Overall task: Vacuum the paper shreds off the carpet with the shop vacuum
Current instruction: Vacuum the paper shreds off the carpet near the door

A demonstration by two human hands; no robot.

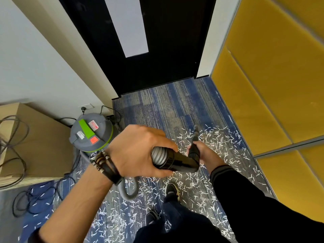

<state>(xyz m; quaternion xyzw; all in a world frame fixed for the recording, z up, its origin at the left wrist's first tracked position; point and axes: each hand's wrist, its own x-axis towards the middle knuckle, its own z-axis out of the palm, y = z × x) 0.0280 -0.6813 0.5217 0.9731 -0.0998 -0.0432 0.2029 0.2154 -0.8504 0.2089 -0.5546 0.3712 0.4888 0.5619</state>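
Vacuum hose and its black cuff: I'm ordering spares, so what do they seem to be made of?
The vacuum hose looks like flexible grey plastic with a matte finish, judging by its spiral ribs and the bend lower down. The black cuff looks like rigid plastic with a glossy finish: it is smooth, with sharp highlights. Rubber cannot be ruled out for either.

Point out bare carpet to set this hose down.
Bare: the carpet strip before the black door, between the shop vacuum and the yellow panels. Crowded: paper shreds from there back around the shoes; cables lie at the left.
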